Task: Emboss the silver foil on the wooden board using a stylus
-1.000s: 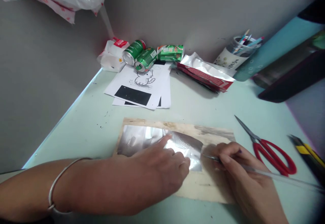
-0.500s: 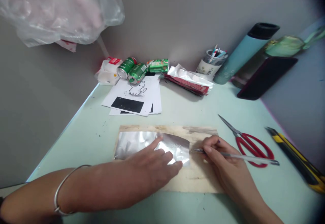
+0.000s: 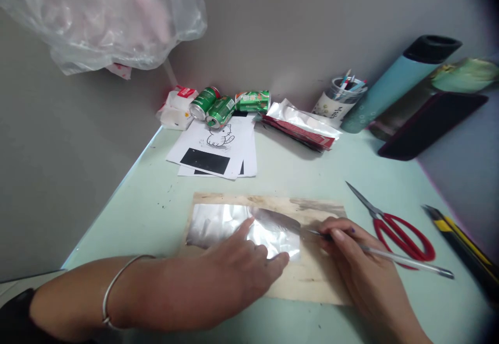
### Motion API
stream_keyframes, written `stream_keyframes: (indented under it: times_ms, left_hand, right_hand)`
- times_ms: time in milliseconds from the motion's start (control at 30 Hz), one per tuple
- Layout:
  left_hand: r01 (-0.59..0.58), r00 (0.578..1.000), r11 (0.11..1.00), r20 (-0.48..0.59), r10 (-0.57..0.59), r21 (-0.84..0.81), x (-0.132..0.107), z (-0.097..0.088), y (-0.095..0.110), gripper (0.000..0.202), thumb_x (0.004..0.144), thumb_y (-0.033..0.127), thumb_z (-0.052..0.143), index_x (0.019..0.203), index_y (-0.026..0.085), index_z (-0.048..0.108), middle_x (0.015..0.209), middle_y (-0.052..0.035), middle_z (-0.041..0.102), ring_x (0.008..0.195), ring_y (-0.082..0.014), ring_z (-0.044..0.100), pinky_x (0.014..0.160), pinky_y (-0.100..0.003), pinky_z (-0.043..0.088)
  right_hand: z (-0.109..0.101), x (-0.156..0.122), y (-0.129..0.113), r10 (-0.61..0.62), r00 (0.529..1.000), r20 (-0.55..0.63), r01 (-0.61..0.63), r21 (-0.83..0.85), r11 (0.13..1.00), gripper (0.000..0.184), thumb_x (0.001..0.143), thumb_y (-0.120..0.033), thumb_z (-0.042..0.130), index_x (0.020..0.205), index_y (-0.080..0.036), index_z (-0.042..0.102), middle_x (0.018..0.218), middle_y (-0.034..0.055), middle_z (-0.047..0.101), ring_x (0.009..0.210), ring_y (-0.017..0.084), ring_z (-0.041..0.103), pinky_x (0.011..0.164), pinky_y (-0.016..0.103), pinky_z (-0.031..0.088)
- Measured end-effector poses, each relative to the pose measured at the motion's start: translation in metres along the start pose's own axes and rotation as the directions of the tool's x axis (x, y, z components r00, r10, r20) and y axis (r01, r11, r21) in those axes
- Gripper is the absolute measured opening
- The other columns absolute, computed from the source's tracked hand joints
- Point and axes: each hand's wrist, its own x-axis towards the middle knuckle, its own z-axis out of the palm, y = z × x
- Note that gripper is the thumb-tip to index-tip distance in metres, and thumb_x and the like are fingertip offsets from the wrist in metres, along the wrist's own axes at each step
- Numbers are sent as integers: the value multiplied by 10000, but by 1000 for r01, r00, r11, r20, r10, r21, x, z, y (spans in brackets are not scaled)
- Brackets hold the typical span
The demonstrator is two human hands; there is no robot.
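My left hand (image 3: 241, 261) lies flat on a shiny silver metal sheet (image 3: 218, 222), fingers stretched out, index finger pointing along it. The sheet rests on a pale wooden board (image 3: 312, 281) on the light green table. My right hand (image 3: 351, 255) pinches a thin clear pen (image 3: 409, 261) like a pencil. Its tip touches the sheet's right edge. A silver bangle (image 3: 113, 292) circles my left wrist.
Red-handled scissors (image 3: 393, 229) and a yellow-black utility knife (image 3: 460, 237) lie to the right. At the back are printed papers with a cat drawing (image 3: 218, 146), three green cans (image 3: 220, 107), a foil packet (image 3: 300, 123), a pen cup (image 3: 339, 100), a teal bottle (image 3: 393, 81). A plastic bag (image 3: 109, 16) hangs upper left.
The view has tilted up and back, so more of the wall and bottle shows. Both hands stay on the sheet and pen, with the pen tip still at the sheet's right edge.
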Motion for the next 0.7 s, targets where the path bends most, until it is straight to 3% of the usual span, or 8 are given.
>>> stream_keyframes:
  times_ms: [133,233,300,433,567,700]
  left_hand:
    - [59,998,998,25,-59,-12,7,-5,3,727,873,63,452,1570,15,250,1029,-90,703,985,-250,653,1228,-505,86]
    - [57,998,998,-18,-56,41,9,-6,4,579,871,47,463,1449,21,483,964,-83,690,846,-230,657,1218,-509,111]
    - [32,998,998,-62,-29,56,8,-2,4,498,885,73,485,1377,30,556,959,-90,678,817,-223,648,1213,-499,139]
    - [66,995,997,-81,-62,51,9,13,6,467,903,127,529,1364,61,551,928,-97,674,806,-239,642,1172,-531,212]
    - [87,993,993,-84,-80,85,11,20,8,444,912,109,516,1354,108,557,868,-77,677,757,-228,626,1152,-550,235]
    - [31,994,980,-111,-9,194,8,15,7,509,876,140,534,1371,23,538,838,-61,632,703,-210,579,1178,-547,214]
  right_hand:
    - [7,-7,-10,11,999,37,-6,-114,993,220,853,-455,740,833,-249,666,781,-8,635,694,147,577,592,203,471]
    - [19,-12,-18,-46,982,184,87,-223,971,215,889,-403,695,770,-240,620,745,-9,614,664,146,566,549,208,452]
    - [27,-14,-20,-90,970,226,154,-282,947,228,911,-373,658,742,-236,589,717,-15,582,640,143,545,535,217,435]
    - [36,-18,-19,-135,956,260,234,-398,887,228,931,-342,601,733,-238,555,677,-23,548,590,141,508,515,240,408]
    - [40,-23,-17,-114,974,198,194,-456,869,242,948,-351,568,735,-243,531,696,-13,564,626,155,515,526,265,376]
    - [41,-24,-17,-133,973,187,205,-450,869,249,955,-359,569,738,-245,527,699,-13,561,633,157,508,541,272,380]
